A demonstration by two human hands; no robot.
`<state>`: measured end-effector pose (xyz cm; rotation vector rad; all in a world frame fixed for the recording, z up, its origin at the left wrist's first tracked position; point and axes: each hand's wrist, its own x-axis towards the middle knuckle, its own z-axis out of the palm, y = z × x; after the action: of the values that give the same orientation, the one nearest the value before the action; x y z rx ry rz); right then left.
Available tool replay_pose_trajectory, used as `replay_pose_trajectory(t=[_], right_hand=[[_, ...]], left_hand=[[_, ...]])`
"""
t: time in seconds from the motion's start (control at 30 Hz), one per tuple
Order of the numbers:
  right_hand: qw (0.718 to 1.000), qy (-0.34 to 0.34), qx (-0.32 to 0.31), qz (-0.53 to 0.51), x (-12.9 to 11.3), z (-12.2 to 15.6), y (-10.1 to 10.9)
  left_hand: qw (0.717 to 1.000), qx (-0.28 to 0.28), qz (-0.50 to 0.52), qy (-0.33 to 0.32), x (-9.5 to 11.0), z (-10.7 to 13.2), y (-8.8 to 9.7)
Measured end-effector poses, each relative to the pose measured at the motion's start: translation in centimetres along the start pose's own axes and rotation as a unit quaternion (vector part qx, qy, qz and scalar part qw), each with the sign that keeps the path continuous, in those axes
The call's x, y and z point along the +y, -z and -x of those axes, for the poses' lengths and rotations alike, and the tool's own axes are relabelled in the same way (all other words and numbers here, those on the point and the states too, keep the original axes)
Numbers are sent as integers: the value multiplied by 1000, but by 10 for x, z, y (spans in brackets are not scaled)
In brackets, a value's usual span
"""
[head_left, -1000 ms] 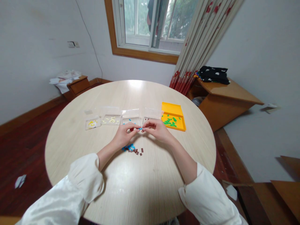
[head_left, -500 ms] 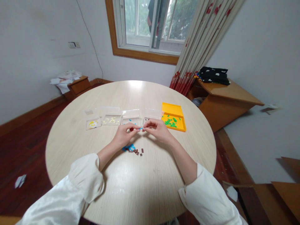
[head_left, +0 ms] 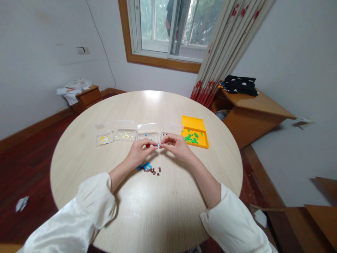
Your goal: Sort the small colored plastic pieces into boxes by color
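Observation:
My left hand point(head_left: 140, 152) and my right hand point(head_left: 178, 147) meet fingertip to fingertip over the middle of the table, both pinched closed. Between them is a small blue brick point(head_left: 157, 144), mostly covered by the fingers; whether it is one piece or two joined, I cannot tell. Just nearer to me lies a loose pile of blue bricks point(head_left: 145, 165), with several dark brown bricks point(head_left: 153, 172) along its right side. Behind my hands stands an open clear box point(head_left: 146, 127) holding a few blue bricks, partly hidden. Another clear box point(head_left: 172, 125) with dark bits is largely covered by my right hand.
On the round table point(head_left: 158, 214), further left, are a clear box point(head_left: 104, 144) with yellow pieces and a clear box point(head_left: 125, 124) with pale yellow ones. An open orange case point(head_left: 193, 122) at the right holds green bricks point(head_left: 193, 137). A wooden cabinet point(head_left: 259, 116) stands beyond.
My hands stay in nearly the same place. At the fingertips, less blue shows now and a pale spot appears beside it. The pile and boxes are unchanged.

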<state>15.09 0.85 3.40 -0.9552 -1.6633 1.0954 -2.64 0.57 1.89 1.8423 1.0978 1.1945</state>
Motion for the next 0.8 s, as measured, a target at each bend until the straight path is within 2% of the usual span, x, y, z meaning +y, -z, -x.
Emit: replay_pose_trajectory(t=[0.4, 0.57, 0.63, 0.8], right_hand=[[1000, -3, -4, -2, 1, 0, 0], [1000, -13, -26, 0, -2, 2, -3], [999, -16, -31, 10, -2, 3, -4], [996, -3, 0, 87, 2, 2, -4]], left_hand=[[1000, 7, -1, 4, -1, 0, 0], [1000, 14, -4, -4, -1, 0, 0], [999, 32, -12, -1, -2, -1, 2], [989, 129, -59, 31, -12, -8, 11]])
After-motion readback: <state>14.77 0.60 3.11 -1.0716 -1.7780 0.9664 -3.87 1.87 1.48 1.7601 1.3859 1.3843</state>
